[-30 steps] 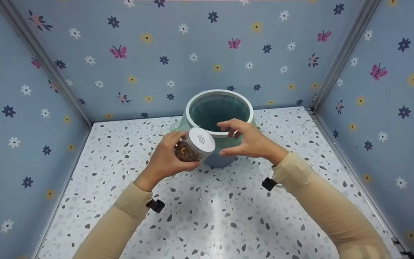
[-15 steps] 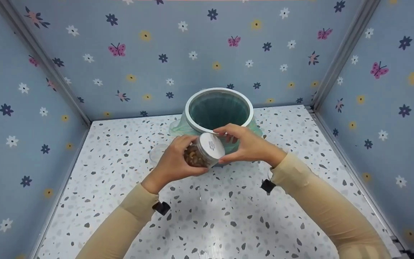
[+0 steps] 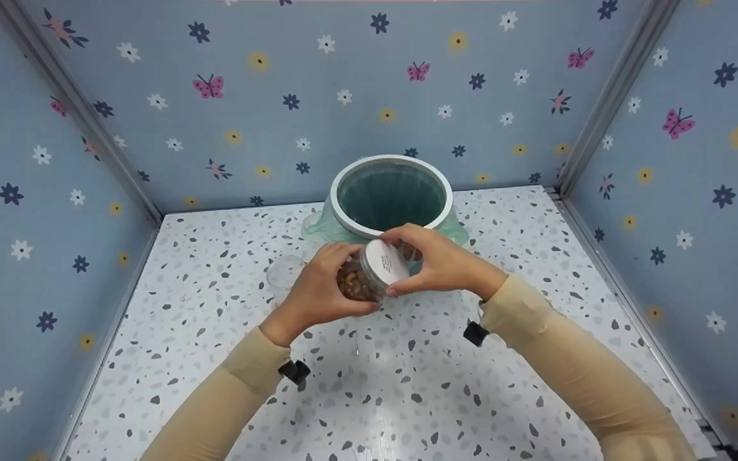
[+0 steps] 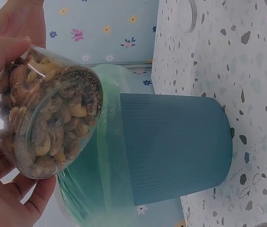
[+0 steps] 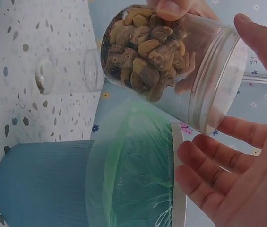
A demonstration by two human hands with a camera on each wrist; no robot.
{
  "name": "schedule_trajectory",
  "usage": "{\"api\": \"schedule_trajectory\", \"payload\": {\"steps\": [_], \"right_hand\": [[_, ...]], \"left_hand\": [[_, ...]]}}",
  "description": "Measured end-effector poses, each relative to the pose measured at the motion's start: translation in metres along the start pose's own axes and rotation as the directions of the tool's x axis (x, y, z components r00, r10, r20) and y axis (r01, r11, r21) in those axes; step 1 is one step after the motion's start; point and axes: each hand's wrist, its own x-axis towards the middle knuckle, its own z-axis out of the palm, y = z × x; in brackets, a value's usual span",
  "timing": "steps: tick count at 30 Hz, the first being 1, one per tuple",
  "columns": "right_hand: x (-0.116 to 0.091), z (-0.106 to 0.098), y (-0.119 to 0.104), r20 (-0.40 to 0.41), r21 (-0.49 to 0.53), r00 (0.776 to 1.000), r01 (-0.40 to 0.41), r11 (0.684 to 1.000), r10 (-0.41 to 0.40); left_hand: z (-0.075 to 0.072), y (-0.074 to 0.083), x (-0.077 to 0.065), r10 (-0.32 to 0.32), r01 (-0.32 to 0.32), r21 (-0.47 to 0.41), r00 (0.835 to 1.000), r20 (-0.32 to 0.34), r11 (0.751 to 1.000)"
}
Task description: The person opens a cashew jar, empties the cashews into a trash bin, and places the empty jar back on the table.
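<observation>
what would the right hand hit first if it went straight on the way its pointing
Most likely the white lid of the jar of nuts. The right hand curves around the lid's edge, so little gap seems left, though depth is hard to judge. Beyond it, the left hand holds the jar.

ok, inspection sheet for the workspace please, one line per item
Surface: speckled white table, glare near the front.
Job's things: jar part-filled with nuts, held tilted; white-topped lid on.
Clutter: blue bin with green liner; clear container standing left of it.
Hands: left hand grips the jar; right hand has thumb and fingers at the lid's rim.
Cables: nothing seen for certain.
Surroundings: blue walls, flower and butterfly print.
</observation>
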Motion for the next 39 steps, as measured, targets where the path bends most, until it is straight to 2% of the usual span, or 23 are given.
{"api": "schedule_trajectory", "payload": {"steps": [14,20,24,31,39], "right_hand": [[0.001,0.009,-0.001,-0.036,0.013,0.999,-0.034,0.999,0.034],[0.001,0.013,0.000,-0.097,0.004,0.995,0.014,1.000,-0.014],[0.000,0.015,0.001,-0.142,-0.007,0.989,0.041,0.999,-0.041],[-0.001,0.020,0.004,-0.177,0.009,0.984,0.020,1.000,-0.018],[-0.006,0.027,0.009,-0.199,0.067,0.980,-0.006,0.998,0.019]], "left_hand": [[0.007,0.001,0.002,0.014,-0.014,-0.011,1.000,-0.009,1.000],[0.013,0.000,0.001,0.003,-0.004,-0.023,1.000,-0.014,1.000],[0.018,-0.002,0.001,0.016,-0.017,-0.058,1.000,-0.018,0.998],[0.028,-0.005,-0.001,0.007,-0.005,-0.174,1.000,0.012,0.985],[0.039,-0.003,-0.003,-0.015,0.011,-0.182,1.000,-0.024,0.983]]}}
